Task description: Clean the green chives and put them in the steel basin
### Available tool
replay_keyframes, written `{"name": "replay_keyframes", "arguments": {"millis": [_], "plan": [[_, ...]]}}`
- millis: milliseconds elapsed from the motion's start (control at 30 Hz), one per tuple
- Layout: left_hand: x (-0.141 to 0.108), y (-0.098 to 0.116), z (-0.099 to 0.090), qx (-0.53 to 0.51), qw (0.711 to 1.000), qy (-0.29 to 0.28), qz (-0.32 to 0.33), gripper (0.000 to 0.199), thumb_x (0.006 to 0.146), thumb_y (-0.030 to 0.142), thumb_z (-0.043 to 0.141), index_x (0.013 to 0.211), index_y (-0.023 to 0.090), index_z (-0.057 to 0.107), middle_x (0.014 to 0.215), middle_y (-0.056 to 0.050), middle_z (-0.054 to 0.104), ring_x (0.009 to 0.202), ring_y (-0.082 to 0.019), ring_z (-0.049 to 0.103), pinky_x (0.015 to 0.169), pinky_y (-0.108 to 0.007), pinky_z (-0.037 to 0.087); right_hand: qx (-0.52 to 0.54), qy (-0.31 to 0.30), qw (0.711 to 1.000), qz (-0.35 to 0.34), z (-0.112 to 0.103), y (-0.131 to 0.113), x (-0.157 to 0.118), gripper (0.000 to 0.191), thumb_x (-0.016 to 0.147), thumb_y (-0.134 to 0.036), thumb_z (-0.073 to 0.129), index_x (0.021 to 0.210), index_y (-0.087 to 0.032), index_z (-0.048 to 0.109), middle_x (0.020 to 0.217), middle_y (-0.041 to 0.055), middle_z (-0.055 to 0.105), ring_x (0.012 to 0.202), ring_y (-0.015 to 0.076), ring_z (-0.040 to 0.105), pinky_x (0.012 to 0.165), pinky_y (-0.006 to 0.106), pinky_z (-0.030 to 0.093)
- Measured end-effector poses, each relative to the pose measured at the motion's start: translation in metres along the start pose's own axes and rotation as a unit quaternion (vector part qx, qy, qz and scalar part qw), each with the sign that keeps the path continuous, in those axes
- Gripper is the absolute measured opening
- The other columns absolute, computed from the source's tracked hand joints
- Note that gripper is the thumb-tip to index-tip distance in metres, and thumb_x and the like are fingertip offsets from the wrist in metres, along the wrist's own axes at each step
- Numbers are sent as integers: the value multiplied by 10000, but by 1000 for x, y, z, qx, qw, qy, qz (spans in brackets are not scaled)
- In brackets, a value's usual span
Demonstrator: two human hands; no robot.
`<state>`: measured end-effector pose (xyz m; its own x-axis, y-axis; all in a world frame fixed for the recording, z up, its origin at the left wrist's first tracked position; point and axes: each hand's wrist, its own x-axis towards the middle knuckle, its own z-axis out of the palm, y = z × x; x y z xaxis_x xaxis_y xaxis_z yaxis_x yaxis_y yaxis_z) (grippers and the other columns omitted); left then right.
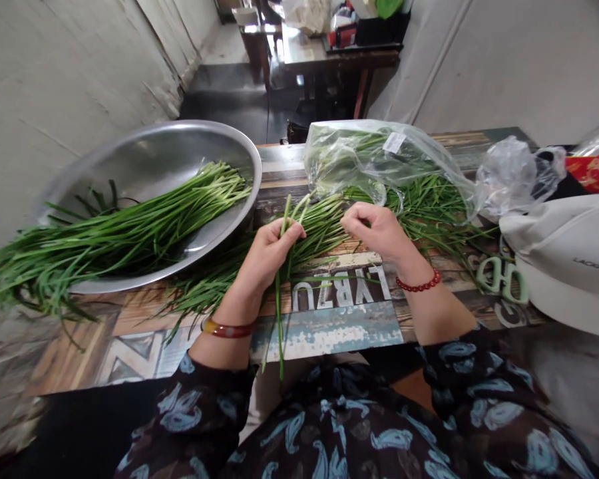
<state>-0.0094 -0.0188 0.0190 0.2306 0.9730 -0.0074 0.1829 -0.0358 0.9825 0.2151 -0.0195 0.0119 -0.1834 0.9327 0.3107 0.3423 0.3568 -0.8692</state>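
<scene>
Several long green stalks [279, 319] are pinched in my left hand [274, 249], their pale ends above the thumb and their green ends hanging toward the table's front edge. My right hand [374, 229] is a little to the right, fingers curled in; what it holds, if anything, is too small to tell. Beneath and behind both hands lies a loose pile of green stalks [324, 226]. To the left, a large metal bowl [150, 150] holds a thick bundle of stalks [154, 223], leaves hanging over its rim.
A clear plastic bag [379, 156] with more greens lies behind my right hand. Farther right are green-handled scissors [502, 279], a crumpled bag [512, 173] and a white cap [569, 259]. Another table [324, 56] stands beyond the patterned tabletop [329, 336].
</scene>
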Motion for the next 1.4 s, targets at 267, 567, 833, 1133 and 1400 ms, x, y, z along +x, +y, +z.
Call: {"name": "replay_keyframes", "arguments": {"millis": [267,567,833,1133,1400], "plan": [[-2,5,-3,-166,984,-56,-20,314,845,473,639,791,183,533,614,57,452,459,-54,385,433,-186,313,-138,-60,988,-33,-11,14,0,138,870,-230,604,840,-195,735,821,42,682,740,163,601,666,297,447],[-1,3,-1,-171,984,-40,-32,320,812,465,691,812,166,579,522,103,270,407,-28,196,384,-181,128,-280,-134,947,-78,1,28,-4,59,815,-201,694,844,-222,741,822,44,662,810,193,584,768,323,418],[0,1,-3,-164,986,-10,-20,349,804,506,681,808,176,566,522,107,256,400,-30,193,381,-182,135,-215,-114,967,-82,6,26,-3,128,897,-235,597,825,-208,700,799,34,625,743,169,570,705,301,428],[0,-2,-3,-164,986,-9,-22,367,801,528,676,816,179,565,524,106,263,404,-32,200,387,-188,134,-236,-61,962,-126,32,29,-3,104,894,-278,614,869,-211,689,895,78,664,855,233,582,806,380,444],[1,0,-3,-164,986,15,-27,342,800,499,681,834,173,584,517,108,259,396,-34,189,381,-194,118,-110,-107,983,-100,-7,11,1,224,935,-366,545,876,-240,721,862,51,693,819,200,621,767,352,488]]}}
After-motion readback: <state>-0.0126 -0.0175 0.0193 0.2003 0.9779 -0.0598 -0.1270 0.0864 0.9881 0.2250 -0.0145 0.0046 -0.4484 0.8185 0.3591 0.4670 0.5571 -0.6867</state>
